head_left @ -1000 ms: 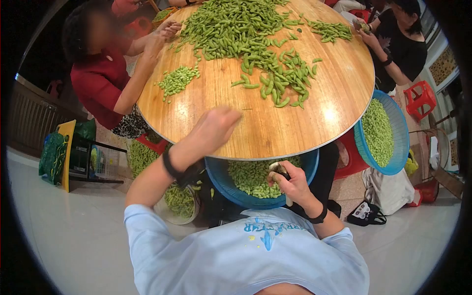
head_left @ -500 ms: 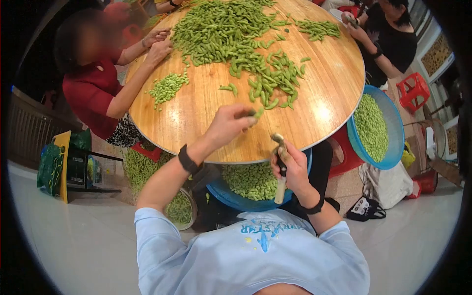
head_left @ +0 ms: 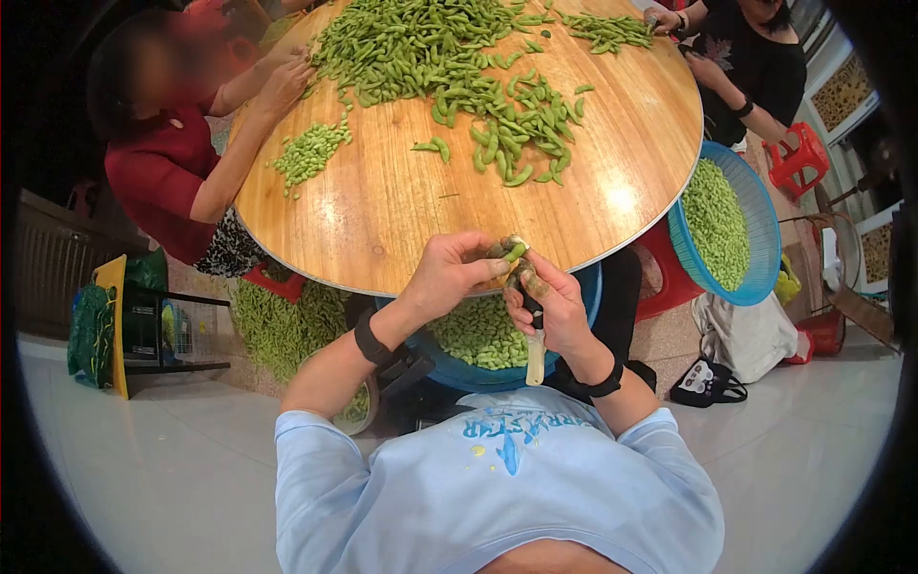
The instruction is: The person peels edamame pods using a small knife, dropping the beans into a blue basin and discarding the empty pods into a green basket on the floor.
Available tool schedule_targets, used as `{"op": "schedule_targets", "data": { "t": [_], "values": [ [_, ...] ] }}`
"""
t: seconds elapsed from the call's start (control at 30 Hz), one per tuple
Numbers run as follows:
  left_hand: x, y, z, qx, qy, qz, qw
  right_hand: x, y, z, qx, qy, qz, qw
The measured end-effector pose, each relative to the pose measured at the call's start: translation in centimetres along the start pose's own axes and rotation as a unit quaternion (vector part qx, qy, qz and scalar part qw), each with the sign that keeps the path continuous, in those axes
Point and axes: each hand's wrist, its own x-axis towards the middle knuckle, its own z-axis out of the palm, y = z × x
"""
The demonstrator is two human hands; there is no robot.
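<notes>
My left hand (head_left: 451, 275) pinches a green soybean pod (head_left: 515, 253) between thumb and fingers at the near edge of the round wooden table (head_left: 373, 210). Right beside it, my right hand (head_left: 558, 306) is closed around a knife-like tool (head_left: 535, 356) with a black middle and a pale, flat end pointing back toward me. The fingers of both hands meet around the pod, and dark coverings or stains show on some fingertips. Below my hands, a blue basin (head_left: 445, 371) holds shelled green beans (head_left: 486, 333). Exactly how the fingers touch the pod is partly hidden.
A large heap of pods (head_left: 406, 48) covers the far table, with a looser group (head_left: 521, 134) nearer. Shelled beans (head_left: 311, 153) lie by a person in red (head_left: 158, 177). Another person in black (head_left: 755, 67) sits right. A blue basket of beans (head_left: 770, 244) stands beside a red stool (head_left: 660, 273).
My left hand has come down and right with the pod, meeting my right hand. My right hand has shifted slightly up and left, still holding the tool. The view has tilted a little.
</notes>
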Motion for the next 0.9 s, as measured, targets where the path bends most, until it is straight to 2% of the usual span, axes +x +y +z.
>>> {"op": "schedule_targets", "data": {
  "t": [0.17,0.23,0.33,0.43,0.53,0.9],
  "values": [
    [0.1,-0.8,-0.1,0.039,0.018,0.067,0.997,0.1,0.1,0.0,-0.01,-0.01,-0.021,1.0],
    [0.1,-0.7,-0.8,-0.045,-0.043,-0.001,0.998,0.1,0.3,-0.3,-0.01,0.015,-0.013,1.0],
    [0.2,-0.1,-1.0,-0.113,-0.05,-0.046,0.991,-0.1,0.1,-0.8,-0.019,-0.001,-0.015,1.0],
    [0.2,0.1,-0.8,-0.044,-0.028,-0.01,0.999,-0.3,-0.5,0.1,-0.008,0.019,0.004,1.0],
    [0.1,-0.5,-0.9,-0.024,-0.044,-0.01,0.999,-0.4,-0.4,0.3,-0.028,-0.008,-0.01,1.0],
    [0.1,-0.7,-0.5,-0.048,-0.031,-0.006,0.998,-0.3,-0.3,0.4,-0.038,-0.043,-0.032,0.998]
  ]
}}
